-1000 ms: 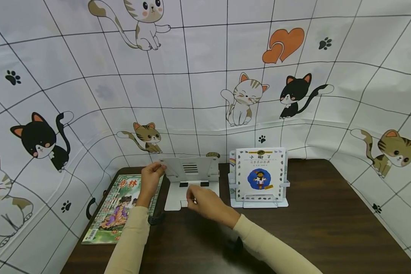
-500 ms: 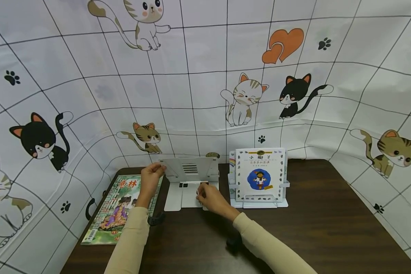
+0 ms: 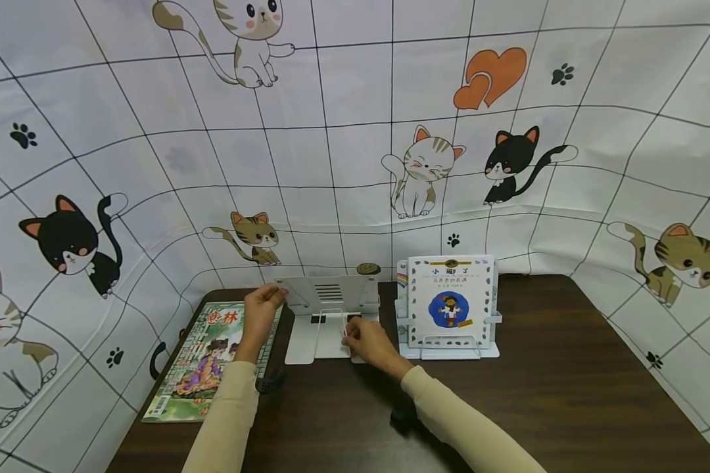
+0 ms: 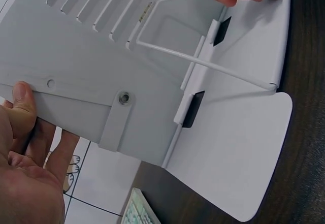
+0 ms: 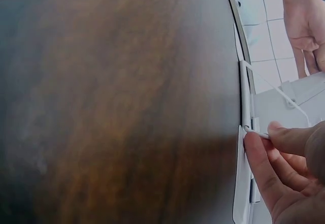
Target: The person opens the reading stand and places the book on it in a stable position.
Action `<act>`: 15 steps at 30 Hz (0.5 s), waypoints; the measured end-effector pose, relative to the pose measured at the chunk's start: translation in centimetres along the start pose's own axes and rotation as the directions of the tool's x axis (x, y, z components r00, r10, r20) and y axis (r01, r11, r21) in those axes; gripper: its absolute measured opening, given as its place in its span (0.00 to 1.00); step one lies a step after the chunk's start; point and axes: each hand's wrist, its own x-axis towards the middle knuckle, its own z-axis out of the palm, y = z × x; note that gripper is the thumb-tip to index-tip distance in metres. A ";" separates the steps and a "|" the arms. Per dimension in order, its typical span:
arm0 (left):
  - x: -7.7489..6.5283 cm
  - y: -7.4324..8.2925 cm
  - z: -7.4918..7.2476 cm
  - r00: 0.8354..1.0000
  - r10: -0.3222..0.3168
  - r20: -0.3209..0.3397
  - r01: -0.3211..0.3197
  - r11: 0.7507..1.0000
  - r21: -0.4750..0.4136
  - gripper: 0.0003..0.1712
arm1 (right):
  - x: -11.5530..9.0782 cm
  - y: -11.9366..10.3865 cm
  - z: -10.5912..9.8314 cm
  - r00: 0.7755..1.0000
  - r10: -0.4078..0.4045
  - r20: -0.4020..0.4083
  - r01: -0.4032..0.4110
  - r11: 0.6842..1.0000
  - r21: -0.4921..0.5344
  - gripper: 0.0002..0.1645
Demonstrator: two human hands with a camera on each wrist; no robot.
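A white metal book stand stands at the table's back, its slotted back panel (image 3: 298, 295) raised from the flat base plate (image 4: 228, 142). My left hand (image 3: 259, 322) grips the panel's left edge near the top, thumb on the front face and fingers behind it in the left wrist view. A thin white wire bracket (image 4: 203, 65) is hinged at the base's front edge and slants up toward the panel. My right hand (image 3: 371, 343) pinches the bracket's right side between thumb and fingers (image 5: 256, 150), low over the base.
To the left lies a magazine (image 3: 207, 368) with a colourful cover. A second white stand (image 3: 488, 353) holding a children's book (image 3: 417, 282) is just right of my right hand. Behind the dark wooden table (image 3: 544, 394) hangs a cat-print cloth (image 3: 355, 157).
My right hand has moved right across the base, and the wire bracket now shows raised in its fingers. The back panel's top edge sits slightly lower. My left hand keeps its grip.
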 end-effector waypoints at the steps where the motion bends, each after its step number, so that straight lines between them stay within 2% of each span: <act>1: -0.1 0.0 0.0 1.000 0.004 0.001 -0.004 1.000 0.001 0.06 | 0.0 0.0 0.0 1.000 0.005 -0.002 -0.005 1.000 0.008 0.08; 6: -0.4 -0.3 -0.3 1.000 0.014 0.016 -0.014 0.999 -0.036 0.08 | 0.1 0.1 0.1 1.000 0.002 -0.024 -0.001 1.000 0.023 0.07; 9: -0.5 -0.3 -0.6 0.999 -0.031 0.038 0.032 0.999 -0.028 0.07 | 0.2 0.3 0.1 0.999 0.004 -0.036 -0.003 1.000 0.027 0.06; 12: -1.3 0.1 -0.8 0.998 -0.034 0.044 0.035 0.999 -0.016 0.09 | 0.3 0.4 0.1 0.999 0.016 -0.038 -0.015 0.999 0.036 0.05; 15: -1.9 -0.1 -0.8 0.999 0.013 0.031 -0.013 1.000 -0.012 0.11 | 0.3 0.4 0.1 0.999 0.028 -0.034 -0.026 0.997 0.071 0.05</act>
